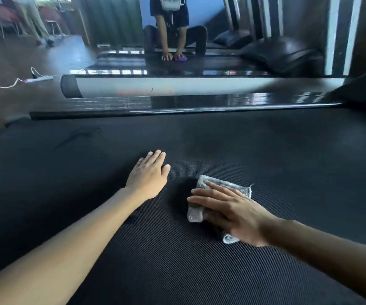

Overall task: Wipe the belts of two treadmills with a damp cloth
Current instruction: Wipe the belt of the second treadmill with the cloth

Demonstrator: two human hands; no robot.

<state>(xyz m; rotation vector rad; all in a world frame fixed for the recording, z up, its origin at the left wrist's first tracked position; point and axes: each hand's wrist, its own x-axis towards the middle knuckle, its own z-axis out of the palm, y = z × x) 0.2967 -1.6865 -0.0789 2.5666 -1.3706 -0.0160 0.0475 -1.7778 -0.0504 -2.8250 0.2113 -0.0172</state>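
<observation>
Head view, left hand [148,179] flat on belt [265,146], right hand [230,210] flat, pressing cloth [195,213], belt's length running left-right

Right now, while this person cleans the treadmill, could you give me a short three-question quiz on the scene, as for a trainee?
1. True or false: the left hand lies flat on the belt, holding nothing.
2. Which hand presses the cloth onto the belt? A left, B right, C both.
3. Fill in: on the floor at the far left lies a white ____.
Key: 1 true. 2 B, the right hand. 3 cable.
</observation>
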